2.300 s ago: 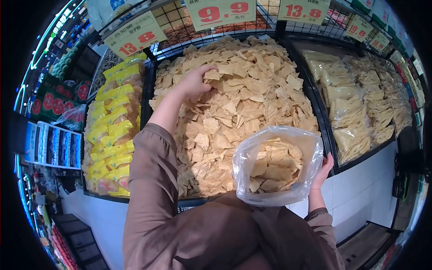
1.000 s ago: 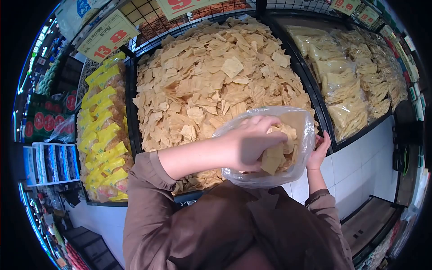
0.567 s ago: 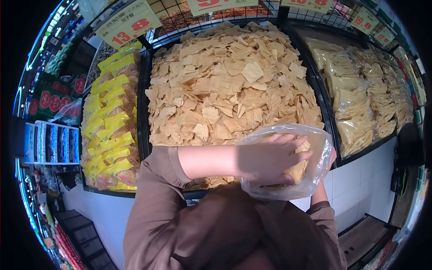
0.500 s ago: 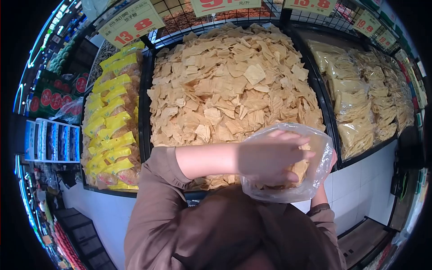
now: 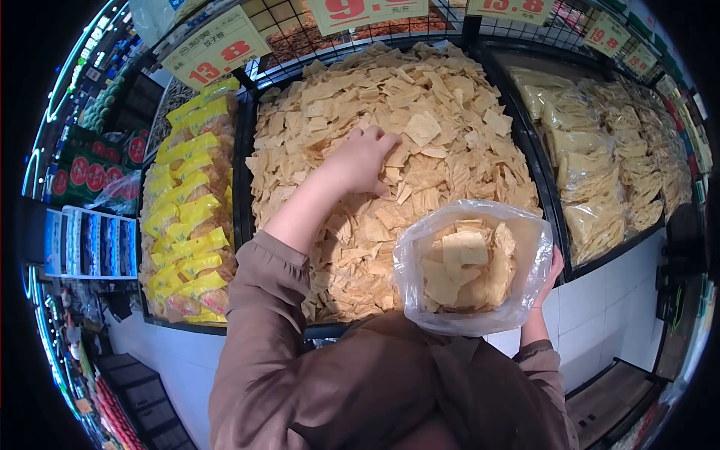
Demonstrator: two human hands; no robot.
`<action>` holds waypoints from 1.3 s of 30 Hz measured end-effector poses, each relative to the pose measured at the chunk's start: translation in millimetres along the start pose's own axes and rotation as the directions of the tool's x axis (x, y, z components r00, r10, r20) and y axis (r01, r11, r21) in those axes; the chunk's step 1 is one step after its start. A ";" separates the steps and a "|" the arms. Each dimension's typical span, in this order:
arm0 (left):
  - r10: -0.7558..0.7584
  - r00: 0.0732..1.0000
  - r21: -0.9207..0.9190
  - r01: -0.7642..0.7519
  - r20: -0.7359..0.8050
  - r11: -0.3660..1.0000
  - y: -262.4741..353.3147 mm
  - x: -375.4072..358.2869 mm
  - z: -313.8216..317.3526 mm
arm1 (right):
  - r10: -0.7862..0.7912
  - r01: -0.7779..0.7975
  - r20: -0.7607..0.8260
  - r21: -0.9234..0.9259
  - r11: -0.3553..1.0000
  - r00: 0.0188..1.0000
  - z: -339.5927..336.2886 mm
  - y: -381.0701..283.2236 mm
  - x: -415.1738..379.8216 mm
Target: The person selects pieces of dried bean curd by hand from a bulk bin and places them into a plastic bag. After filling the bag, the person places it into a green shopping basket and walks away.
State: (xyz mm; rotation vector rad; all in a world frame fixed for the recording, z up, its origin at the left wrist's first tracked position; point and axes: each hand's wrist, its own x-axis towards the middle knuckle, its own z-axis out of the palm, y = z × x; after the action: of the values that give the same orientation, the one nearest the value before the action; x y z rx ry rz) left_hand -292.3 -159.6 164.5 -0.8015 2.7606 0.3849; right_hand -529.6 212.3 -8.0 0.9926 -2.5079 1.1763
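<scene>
A heap of broken, pale yellow dried tofu skin pieces [image 5: 442, 97] fills the middle bin. My left hand [image 5: 364, 161] rests on the heap with fingers spread and bent downward, and the fingertips touch the pieces. Nothing can be seen held in it. At the lower right, my right hand [image 5: 553, 274] grips the side of a clear plastic bag [image 5: 409, 259]; most of that hand is hidden behind the bag. The bag's mouth gapes upward, and tofu skin pieces [image 5: 465, 262] show inside it.
Yellow-labelled packages [image 5: 187, 217] stand in rows in the left bin. Plastic-wrapped dried sticks [image 5: 592, 187] fill the right one. Black dividers [image 5: 241, 180] separate the bins, and price signs [image 5: 217, 49] hang along the back rack. White floor tiles [image 5: 600, 300] lie below.
My left hand has left the bag's mouth and moved up and left onto the heap. Pieces in the bag are now uncovered. My right hand still holds the bag in nearly the same spot.
</scene>
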 end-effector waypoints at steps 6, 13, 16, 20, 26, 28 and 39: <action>0.041 0.982 -0.044 -0.050 -0.186 0.998 -5.3 -0.2 18.3 | 0.040 -0.040 0.015 0.012 0.999 0.999 1.5 4.6 0.0; 0.085 0.980 -0.097 -0.104 -0.178 0.990 -14.9 -0.8 9.6 | 0.039 -0.039 0.011 0.000 0.999 0.999 1.0 -1.1 0.9; 0.120 0.963 -0.265 -0.185 -0.243 0.946 -35.6 1.8 12.9 | 0.036 -0.036 0.006 0.016 0.999 0.999 0.7 -2.5 0.9; 0.101 0.947 -0.464 -0.240 -0.304 0.853 -50.4 1.0 12.8 | 0.023 -0.023 0.004 0.004 1.000 1.000 0.6 -3.3 0.9; 0.059 0.940 -0.700 -0.291 -0.336 0.653 -56.1 -10.9 -6.2 | -0.011 0.011 0.010 -0.029 1.000 1.000 -3.1 -8.4 2.7; 0.004 0.953 -0.792 -0.255 -0.304 0.554 -51.3 -20.0 -17.2 | -0.019 0.019 0.007 -0.031 0.999 1.000 -3.7 -8.3 2.3; 0.199 0.816 -0.727 -0.575 -0.543 0.375 28.6 -60.2 -63.0 | 0.025 -0.026 0.008 0.005 1.000 1.000 -2.8 -4.1 2.1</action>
State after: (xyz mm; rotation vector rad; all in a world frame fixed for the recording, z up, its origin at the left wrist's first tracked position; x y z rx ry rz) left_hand -268.4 -126.9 246.8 -0.3026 2.9540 2.1129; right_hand -528.8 211.5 -2.8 0.9717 -2.5325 1.1891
